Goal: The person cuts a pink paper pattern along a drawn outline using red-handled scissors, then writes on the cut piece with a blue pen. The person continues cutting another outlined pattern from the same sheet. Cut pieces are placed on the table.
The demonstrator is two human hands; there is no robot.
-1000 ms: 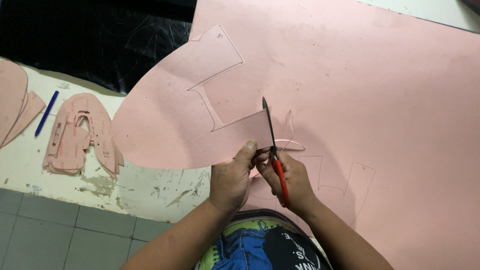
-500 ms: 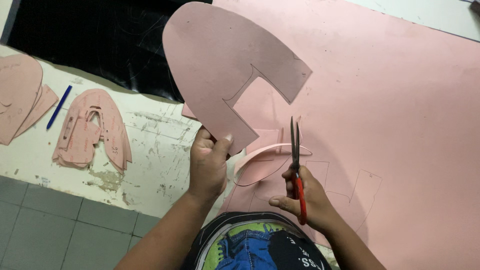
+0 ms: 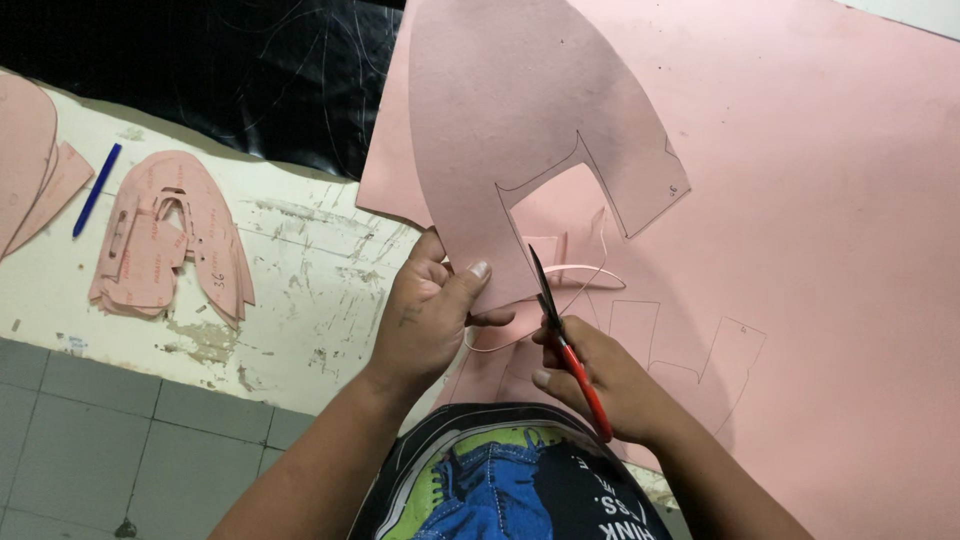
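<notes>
Since half a second ago, both hands have drawn together and the scissors (image 3: 565,340) have come back to the edge of the cut pink piece (image 3: 520,150), which sits a little more to the right and more upright in view. Nearest the viewer, both forearms rise from the lower edge above a printed shirt. Right hand (image 3: 610,385): fingers curled closed around the red handles, wrist angled inward, dark blades pointing up and away into the notch at the piece's lower edge. Left hand (image 3: 430,315): thumb on top and fingers beneath, pinching the lower left corner of the piece and holding it lifted and tilted above the large pink sheet (image 3: 820,200). A thin curled offcut strip (image 3: 590,275) hangs just beside the blades. Traced pencil outlines (image 3: 690,345) lie on the sheet to the right of the hands. Farther left, on the worn white tabletop (image 3: 300,290), rest a stack of pink pattern pieces (image 3: 170,240) and a blue pen (image 3: 97,188). Beyond them lies black material (image 3: 230,70).
</notes>
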